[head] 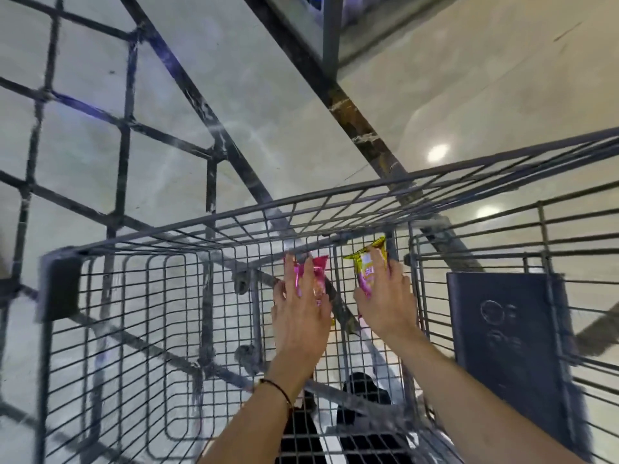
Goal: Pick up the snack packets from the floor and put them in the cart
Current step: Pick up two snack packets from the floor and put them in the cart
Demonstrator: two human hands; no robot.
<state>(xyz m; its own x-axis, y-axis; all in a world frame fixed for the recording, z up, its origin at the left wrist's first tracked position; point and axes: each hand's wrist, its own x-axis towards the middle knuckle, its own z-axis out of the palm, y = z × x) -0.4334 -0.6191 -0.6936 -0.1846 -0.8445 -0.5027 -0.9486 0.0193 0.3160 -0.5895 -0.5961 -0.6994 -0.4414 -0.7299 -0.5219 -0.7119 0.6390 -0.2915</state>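
Observation:
Both my hands reach down inside the grey wire cart [234, 216]. My left hand [299, 308] lies over a pink snack packet [318, 272] with its fingers spread along it, the packet's top sticking out beyond the fingertips. My right hand [385, 303] holds a yellow and pink snack packet [366, 262], fingers wrapped over its lower half. The two packets sit side by side near the cart's far wall, low in the basket. Whether they touch the cart's bottom is unclear.
A dark grey flap [509, 346] of the cart's child seat stands at the right. Beyond the cart, a large dark metal grid frame [124, 135] lies over the glossy pale floor [469, 78]. My dark shoes [365, 390] show through the cart's wires.

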